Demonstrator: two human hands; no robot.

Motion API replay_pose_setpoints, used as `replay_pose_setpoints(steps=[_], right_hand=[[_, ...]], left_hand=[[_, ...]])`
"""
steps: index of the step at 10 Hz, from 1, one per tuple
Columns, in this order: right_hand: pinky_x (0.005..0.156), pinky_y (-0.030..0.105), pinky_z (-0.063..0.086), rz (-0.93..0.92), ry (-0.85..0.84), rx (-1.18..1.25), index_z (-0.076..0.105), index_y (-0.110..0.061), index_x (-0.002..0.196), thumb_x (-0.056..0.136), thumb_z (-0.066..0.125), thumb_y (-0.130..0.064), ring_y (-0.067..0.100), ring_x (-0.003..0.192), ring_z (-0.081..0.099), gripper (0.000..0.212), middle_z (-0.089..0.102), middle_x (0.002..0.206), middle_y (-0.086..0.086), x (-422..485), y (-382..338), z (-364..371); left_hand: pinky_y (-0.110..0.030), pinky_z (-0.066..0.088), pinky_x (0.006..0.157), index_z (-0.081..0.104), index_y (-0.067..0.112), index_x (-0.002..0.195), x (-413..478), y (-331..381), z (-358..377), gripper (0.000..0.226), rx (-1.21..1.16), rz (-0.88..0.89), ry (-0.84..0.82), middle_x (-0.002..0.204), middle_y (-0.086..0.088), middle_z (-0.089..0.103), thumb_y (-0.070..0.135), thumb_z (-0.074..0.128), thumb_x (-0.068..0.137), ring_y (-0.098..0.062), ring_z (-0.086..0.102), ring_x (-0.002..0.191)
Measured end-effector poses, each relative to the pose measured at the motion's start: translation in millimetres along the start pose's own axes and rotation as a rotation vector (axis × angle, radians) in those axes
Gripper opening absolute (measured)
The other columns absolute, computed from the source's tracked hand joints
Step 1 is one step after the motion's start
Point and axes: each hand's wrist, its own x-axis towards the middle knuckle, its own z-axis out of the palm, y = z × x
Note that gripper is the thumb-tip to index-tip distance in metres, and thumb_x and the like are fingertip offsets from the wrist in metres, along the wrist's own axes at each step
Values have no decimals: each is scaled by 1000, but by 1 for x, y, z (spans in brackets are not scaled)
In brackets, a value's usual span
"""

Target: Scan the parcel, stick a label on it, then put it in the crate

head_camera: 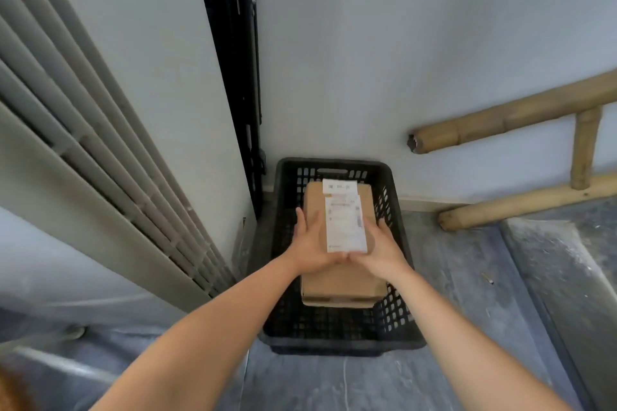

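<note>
Brown cardboard fills the black plastic crate (337,334) on the grey floor (467,277): I count at least two flat boxes in it, one on the other, though how many lie beneath I cannot tell. The upper one is the parcel (317,210), a plain, shallow, oblong carton lying lengthwise in the crate, with its far end near the crate's handle slot. A box under it (340,290) shows its near end below the wrists. Two white labels are in sight: a long one (345,227) stuck along the parcel's top, printed with small text and a barcode too blurred to read, and a shorter one (339,187) at the far end, partly covered by the first.

Two bare hands hold the parcel over the crate. The left hand (309,248) lies along the parcel's left edge, fingers stretched forward and flat against it. The right hand (384,248) does likewise on the right edge. The thumbs meet at the near end of the long label. Both hands are spread wide rather than curled, pressing the carton between them.

The crate stands against a pale wall (367,60), between a ribbed grey panel (83,143) on the left and two bamboo poles (500,120) on the right.
</note>
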Motion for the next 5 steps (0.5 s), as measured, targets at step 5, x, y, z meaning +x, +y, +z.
replay_pose_setpoints(steps=[5], right_hand=[[114, 39, 24, 177, -62, -23, 25, -28, 142, 75, 72, -26, 22, 142, 17, 82, 6, 157, 5, -59, -38, -38]], left_hand=[[-52, 4, 120, -13, 18, 148, -66, 46, -36, 109, 246, -343, -251, 157, -11, -23, 55, 61, 77, -30, -20, 145]])
